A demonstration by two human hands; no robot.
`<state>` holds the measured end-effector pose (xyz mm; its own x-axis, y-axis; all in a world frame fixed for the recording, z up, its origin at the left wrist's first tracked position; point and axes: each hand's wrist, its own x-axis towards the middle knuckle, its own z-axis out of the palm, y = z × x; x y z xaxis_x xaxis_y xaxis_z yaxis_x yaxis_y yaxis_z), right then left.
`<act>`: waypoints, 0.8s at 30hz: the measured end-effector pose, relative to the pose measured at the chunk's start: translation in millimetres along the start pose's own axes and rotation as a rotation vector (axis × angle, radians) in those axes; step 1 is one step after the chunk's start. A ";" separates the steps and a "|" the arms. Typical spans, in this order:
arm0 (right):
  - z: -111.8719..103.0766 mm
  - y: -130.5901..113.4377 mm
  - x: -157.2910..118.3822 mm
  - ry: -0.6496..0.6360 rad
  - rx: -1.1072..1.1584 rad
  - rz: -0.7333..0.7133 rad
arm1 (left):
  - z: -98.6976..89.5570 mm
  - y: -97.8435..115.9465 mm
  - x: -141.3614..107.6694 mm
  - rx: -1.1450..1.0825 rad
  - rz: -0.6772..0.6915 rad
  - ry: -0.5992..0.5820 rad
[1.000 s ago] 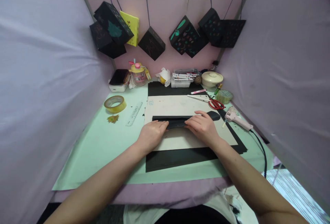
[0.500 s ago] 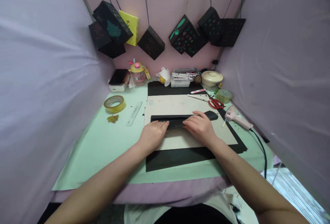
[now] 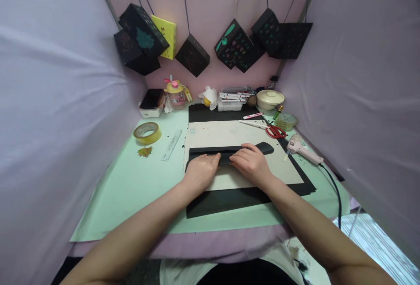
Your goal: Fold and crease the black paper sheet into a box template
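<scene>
At the frame's centre, the left hand (image 3: 202, 170) and right hand (image 3: 251, 163) grip a black strip (image 3: 225, 158) over a white sheet (image 3: 219, 133). Scissors (image 3: 269, 128) lie centre right, tape (image 3: 148, 140) centre left.

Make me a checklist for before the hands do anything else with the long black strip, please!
1. Left hand on the black strip: ok, its fingers touch it.
2. Right hand on the strip: ok, its fingers touch it too.
3. Strip pressed completely flat: cannot tell, the hands cover part of it.
4. Scissors away from the fingers: ok, they lie beyond the right hand.
5. Glue gun apart from the strip: ok, it lies off to the right.
6. Glue gun cool: cannot tell.
</scene>
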<state>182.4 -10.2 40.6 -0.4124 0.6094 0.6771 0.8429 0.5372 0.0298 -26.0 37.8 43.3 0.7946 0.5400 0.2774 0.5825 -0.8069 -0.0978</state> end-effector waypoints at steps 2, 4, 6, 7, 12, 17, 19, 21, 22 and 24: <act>0.4 0.1 -0.9 -0.010 0.012 0.003 | -0.6 2.8 2.4 0.011 0.003 -0.005; -0.4 2.5 -2.8 -0.015 0.021 0.007 | -1.2 2.4 3.0 0.020 0.006 -0.017; -2.3 6.7 -5.3 -0.018 0.018 0.018 | -0.6 -1.2 1.8 0.023 0.012 -0.014; -3.5 9.1 -6.7 -0.019 0.012 0.025 | 0.2 -3.4 0.8 0.024 0.016 -0.005; -6.7 16.0 -11.0 -0.026 -0.003 0.025 | 7.1 -7.2 0.1 0.018 0.013 0.032; -4.2 13.1 -10.6 -0.018 -0.002 0.012 | 9.1 5.1 12.4 -0.017 0.032 0.011; -4.3 12.6 -10.5 -0.022 -0.001 0.018 | 8.3 8.6 17.0 -0.018 0.039 -0.004; -5.6 13.5 -10.7 -0.023 0.001 0.025 | 7.5 9.2 19.1 -0.008 0.041 -0.006; -6.5 14.5 -11.0 -0.024 0.001 0.028 | 7.1 8.4 19.2 -0.005 0.043 -0.004; -8.3 17.1 -11.7 -0.019 0.001 0.038 | 6.2 5.6 18.2 -0.005 0.045 0.005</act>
<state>204.5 -13.0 39.3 -0.3867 0.6405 0.6634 0.8579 0.5139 0.0039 -7.2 44.6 41.9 0.8190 0.5020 0.2781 0.5454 -0.8316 -0.1052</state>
